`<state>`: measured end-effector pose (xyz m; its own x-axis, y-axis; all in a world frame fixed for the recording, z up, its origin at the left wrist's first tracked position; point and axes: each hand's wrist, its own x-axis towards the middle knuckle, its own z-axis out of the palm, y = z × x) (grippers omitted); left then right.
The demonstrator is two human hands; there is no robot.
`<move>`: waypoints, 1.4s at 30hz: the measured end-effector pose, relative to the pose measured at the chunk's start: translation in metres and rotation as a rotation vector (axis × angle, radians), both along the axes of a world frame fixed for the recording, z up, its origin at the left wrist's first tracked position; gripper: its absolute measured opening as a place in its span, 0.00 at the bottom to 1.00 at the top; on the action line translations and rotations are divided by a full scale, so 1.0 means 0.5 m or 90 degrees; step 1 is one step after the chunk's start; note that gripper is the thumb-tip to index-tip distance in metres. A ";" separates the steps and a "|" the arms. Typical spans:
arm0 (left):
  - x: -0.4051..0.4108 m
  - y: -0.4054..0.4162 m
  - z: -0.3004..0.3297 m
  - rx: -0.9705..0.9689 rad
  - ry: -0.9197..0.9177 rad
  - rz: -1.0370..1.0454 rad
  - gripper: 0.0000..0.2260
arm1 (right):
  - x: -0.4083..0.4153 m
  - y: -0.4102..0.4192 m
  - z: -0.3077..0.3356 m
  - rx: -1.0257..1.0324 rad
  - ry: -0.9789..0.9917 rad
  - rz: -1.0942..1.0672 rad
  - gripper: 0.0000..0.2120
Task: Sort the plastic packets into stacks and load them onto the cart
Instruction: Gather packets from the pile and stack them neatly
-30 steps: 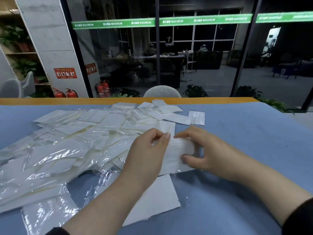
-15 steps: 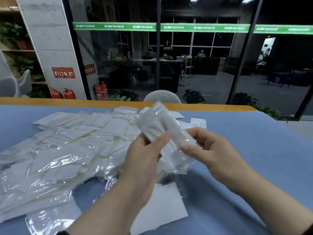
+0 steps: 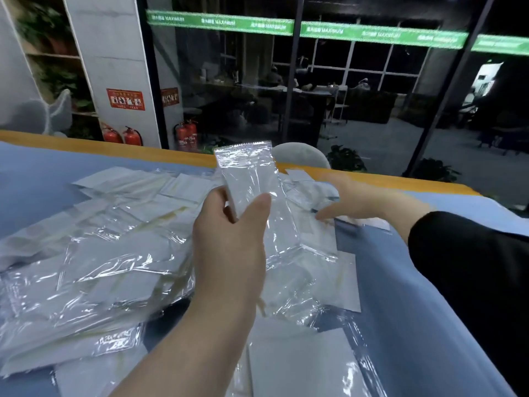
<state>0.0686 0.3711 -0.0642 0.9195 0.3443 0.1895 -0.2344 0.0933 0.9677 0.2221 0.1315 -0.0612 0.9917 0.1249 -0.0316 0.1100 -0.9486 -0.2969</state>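
Head view shows the clear plastic packet (image 3: 252, 193) raised upright above the blue table cover (image 3: 429, 296), its crimped top edge pointing up and away from you, a flat white insert visible inside. Your left hand (image 3: 229, 247) pinches it near its lower half, thumb (image 3: 254, 209) pressed on the front face and the other fingers curled behind; only their tips show at the packet's left edge. Your right hand (image 3: 369, 200) is apart from that packet, reaching out low over the table with fingers straight and loosely spread, the fingertips touching or just above the flat packets lying at the right edge of the pile; you cannot tell from here whether they press down

You appear to be in the sorting step: one packet is picked and the other hand is going for the next one or for a place to set it. No finished stack is plainly visible, and the cart is not in view, so loading looks a long way off

The loose pile of packets (image 3: 94, 262) spreads to your left, overlapping and glossy, with more packets (image 3: 300, 365) lying near your forearm. Next you likely need to lay the held packet flat on matching ones, edges squared. These wrappers look slippery, so a careless stack may slide. Beyond the table's orange edge (image 3: 86, 140) stand red fire extinguishers (image 3: 131, 136) and a dark glass wall (image 3: 357, 90)
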 end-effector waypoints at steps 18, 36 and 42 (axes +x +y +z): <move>0.011 -0.003 -0.015 -0.012 0.001 -0.016 0.04 | 0.023 -0.003 -0.020 -0.135 -0.215 -0.050 0.14; -0.037 -0.058 -0.007 -0.034 0.131 -0.168 0.17 | -0.362 0.094 0.048 0.512 -0.110 -0.107 0.07; -0.060 -0.065 -0.016 -0.145 0.181 -0.331 0.14 | -0.385 0.138 0.023 0.408 -0.207 -0.106 0.16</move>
